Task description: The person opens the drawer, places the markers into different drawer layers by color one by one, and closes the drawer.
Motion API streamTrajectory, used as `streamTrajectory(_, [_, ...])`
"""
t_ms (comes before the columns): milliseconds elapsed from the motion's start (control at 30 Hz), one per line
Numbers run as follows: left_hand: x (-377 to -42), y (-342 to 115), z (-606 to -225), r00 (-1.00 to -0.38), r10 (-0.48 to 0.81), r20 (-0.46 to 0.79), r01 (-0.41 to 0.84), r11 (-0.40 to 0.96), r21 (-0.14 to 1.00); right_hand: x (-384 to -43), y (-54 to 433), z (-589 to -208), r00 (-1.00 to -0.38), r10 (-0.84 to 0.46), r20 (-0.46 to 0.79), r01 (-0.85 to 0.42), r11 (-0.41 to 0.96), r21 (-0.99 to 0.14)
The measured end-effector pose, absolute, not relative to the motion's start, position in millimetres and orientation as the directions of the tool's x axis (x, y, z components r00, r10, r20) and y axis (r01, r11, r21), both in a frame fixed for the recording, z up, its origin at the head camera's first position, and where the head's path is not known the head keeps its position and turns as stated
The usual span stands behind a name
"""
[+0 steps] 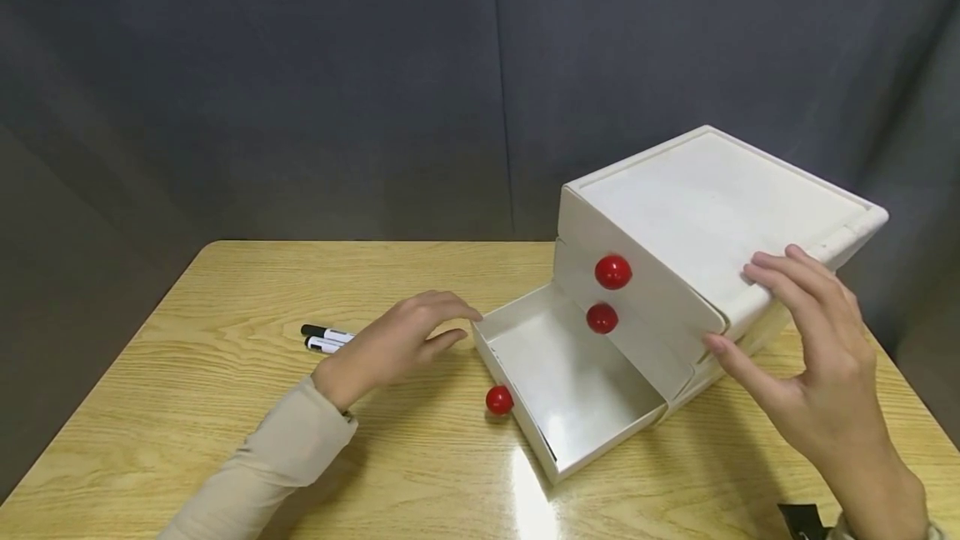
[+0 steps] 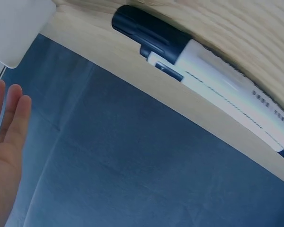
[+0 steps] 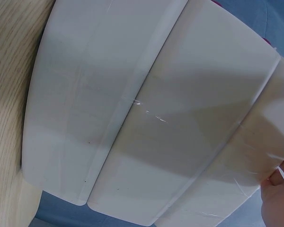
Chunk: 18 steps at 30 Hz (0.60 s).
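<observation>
A white drawer cabinet [image 1: 720,215] stands on the right of the table, its bottom drawer [image 1: 558,357] pulled out. Red round knobs sit on the upper drawer fronts, and another red knob [image 1: 498,400] is on the pulled-out drawer. By that drawer's far left corner is my left hand [image 1: 408,340], fingers loosely extended and holding nothing. In the left wrist view, its fingertips [image 2: 21,106] lie just below a white corner. My right hand [image 1: 825,357] rests at the cabinet's near top edge, fingers spread over the top and thumb near the front corner.
Two markers [image 1: 330,336] with black caps and white barrels lie left of the drawer, partly behind my left hand. A small black object [image 1: 802,519] is at the bottom right. Behind the wooden table [image 1: 225,298] hangs a dark curtain [image 1: 337,107].
</observation>
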State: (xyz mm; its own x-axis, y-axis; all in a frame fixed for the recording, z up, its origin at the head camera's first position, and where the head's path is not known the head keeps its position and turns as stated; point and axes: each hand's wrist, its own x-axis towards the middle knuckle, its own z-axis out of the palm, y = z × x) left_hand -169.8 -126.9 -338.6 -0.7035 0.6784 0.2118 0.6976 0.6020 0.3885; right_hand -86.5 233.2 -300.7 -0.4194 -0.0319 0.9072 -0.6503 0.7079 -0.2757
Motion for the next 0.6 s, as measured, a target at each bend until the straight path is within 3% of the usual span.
streamTrajectory(600, [-168, -153, -344, -0.801, 0.579, 0.151, 0.579, 0.687, 0.439, -88, 238, -306, -0.424, -0.036, 0.905, -0.648, 0.71, -0.275])
